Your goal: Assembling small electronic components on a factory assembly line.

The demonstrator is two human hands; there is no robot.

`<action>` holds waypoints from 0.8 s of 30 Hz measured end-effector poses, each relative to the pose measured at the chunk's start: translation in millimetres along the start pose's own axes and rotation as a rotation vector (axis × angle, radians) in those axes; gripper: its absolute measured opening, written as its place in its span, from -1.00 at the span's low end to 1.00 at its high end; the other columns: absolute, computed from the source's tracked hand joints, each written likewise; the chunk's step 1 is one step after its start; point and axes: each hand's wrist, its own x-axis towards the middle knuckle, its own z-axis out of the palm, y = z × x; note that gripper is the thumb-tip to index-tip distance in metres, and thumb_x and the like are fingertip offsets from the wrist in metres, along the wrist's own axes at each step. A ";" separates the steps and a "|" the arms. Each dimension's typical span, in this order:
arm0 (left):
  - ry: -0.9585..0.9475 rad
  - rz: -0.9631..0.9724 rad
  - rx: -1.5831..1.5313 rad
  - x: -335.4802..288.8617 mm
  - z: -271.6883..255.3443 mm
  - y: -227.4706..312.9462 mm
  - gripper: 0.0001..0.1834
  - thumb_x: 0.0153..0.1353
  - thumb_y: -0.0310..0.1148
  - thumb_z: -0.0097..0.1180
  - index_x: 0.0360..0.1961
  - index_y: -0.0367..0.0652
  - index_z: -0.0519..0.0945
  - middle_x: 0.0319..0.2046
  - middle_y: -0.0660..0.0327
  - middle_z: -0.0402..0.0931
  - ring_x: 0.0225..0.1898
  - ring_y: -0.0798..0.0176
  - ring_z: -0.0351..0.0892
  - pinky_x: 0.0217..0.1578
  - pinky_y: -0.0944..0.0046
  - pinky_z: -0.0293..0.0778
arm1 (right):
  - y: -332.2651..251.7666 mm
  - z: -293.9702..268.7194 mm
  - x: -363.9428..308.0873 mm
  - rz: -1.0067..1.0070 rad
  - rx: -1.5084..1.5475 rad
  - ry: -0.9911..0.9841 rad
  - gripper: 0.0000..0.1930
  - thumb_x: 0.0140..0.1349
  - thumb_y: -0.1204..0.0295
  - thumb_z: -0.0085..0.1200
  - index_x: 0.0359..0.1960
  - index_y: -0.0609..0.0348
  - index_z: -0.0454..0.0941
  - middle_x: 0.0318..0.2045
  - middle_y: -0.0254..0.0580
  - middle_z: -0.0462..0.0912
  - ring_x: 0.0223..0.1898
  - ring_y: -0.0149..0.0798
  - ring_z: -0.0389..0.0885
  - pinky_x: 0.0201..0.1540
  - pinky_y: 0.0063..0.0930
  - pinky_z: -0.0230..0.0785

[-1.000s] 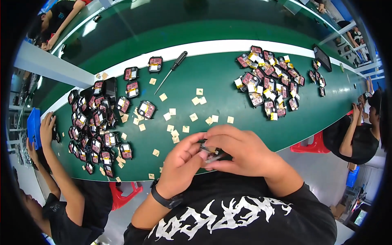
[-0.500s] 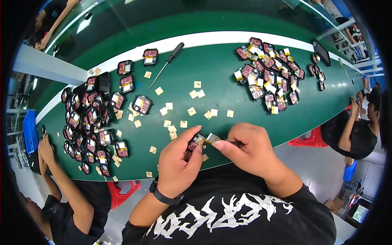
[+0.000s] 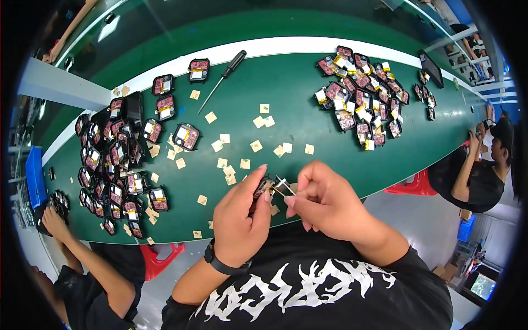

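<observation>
The person's left hand [image 3: 240,215] is clamping a small, rounded-square black plastic housing with a reddish circuit board [image 3: 264,186] between thumb and fingers. The right hand [image 3: 324,199] is pinching a thin, flat, silvery-white piece [image 3: 285,186] by its lower end, and this piece is standing tilted just beside the housing. The two hands are working close together, apart only by this small gap, and are holding both things near the front edge of the long green surface [image 3: 300,82]. A black band-shaped wrist strap [image 3: 226,267] is circling the left wrist.

Small beige square pieces [image 3: 256,146] are lying scattered beyond the hands. A screwdriver with a black handle and slim metal shaft [image 3: 234,64] is resting farther back, slanting. To the left, a crowded heap of similar black housings with reddish boards and white rectangles [image 3: 116,154] is spreading; to the right, another cluster of black housings with white and yellow parts [image 3: 363,99] is lying well apart from it. At the far left, a co-worker's hand [image 3: 55,223] is reaching onto the surface.
</observation>
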 end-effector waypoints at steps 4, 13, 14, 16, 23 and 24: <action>-0.011 -0.049 -0.119 -5.2 5.8 -12.2 -0.62 0.42 -0.64 0.09 0.24 -0.37 0.51 -0.17 0.12 0.63 -0.23 0.39 0.67 -0.20 0.37 0.63 | 1.3 8.9 3.3 0.093 0.088 0.028 -0.72 0.42 0.53 0.17 -0.10 0.16 0.25 -0.45 -0.19 0.69 -0.59 -0.53 0.52 -0.59 -0.61 0.31; 0.046 -0.136 -0.253 -4.9 6.5 -9.6 -0.69 0.40 -0.55 0.18 0.13 -0.38 0.56 -0.21 0.05 0.68 -0.33 0.31 0.73 -0.30 0.30 0.64 | 26.0 21.4 7.4 -0.044 0.206 0.133 -0.67 0.38 0.61 0.20 -0.09 0.15 0.23 -0.57 -0.28 0.59 -0.64 -0.52 0.51 -0.68 -0.63 0.22; 0.039 -0.173 -0.315 -4.0 5.8 -8.2 -0.71 0.41 -0.55 0.17 0.12 -0.39 0.55 -0.22 0.06 0.68 -0.32 0.33 0.73 -0.29 0.32 0.65 | 28.1 21.5 7.6 -0.071 0.188 0.142 -0.67 0.38 0.61 0.21 -0.09 0.15 0.22 -0.56 -0.30 0.59 -0.62 -0.54 0.51 -0.66 -0.64 0.22; 0.034 -0.211 -0.378 -3.2 4.3 -5.2 -0.72 0.42 -0.56 0.15 0.12 -0.40 0.55 -0.22 0.08 0.68 -0.32 0.36 0.72 -0.29 0.33 0.66 | 35.2 22.3 7.3 -0.098 0.168 0.149 -0.67 0.38 0.60 0.21 -0.09 0.15 0.22 -0.56 -0.32 0.59 -0.61 -0.56 0.51 -0.63 -0.65 0.23; -0.026 -0.327 -0.577 -0.2 -3.1 -0.1 -0.70 0.47 -0.58 0.08 0.17 -0.41 0.49 -0.19 0.14 0.65 -0.29 0.37 0.73 -0.23 0.36 0.70 | 44.8 15.6 7.1 -0.564 -0.399 0.253 -0.66 0.34 0.53 0.30 -0.01 0.24 0.37 -0.51 -0.26 0.67 -0.56 -0.54 0.55 -0.49 -0.59 0.36; -0.037 -0.342 -0.587 0.4 -4.2 0.7 -0.70 0.47 -0.58 0.08 0.18 -0.41 0.48 -0.18 0.14 0.64 -0.29 0.38 0.73 -0.22 0.36 0.70 | 43.0 14.2 8.2 -0.662 -0.476 0.302 -0.62 0.32 0.52 0.32 0.05 0.25 0.39 -0.54 -0.26 0.65 -0.56 -0.53 0.54 -0.48 -0.60 0.36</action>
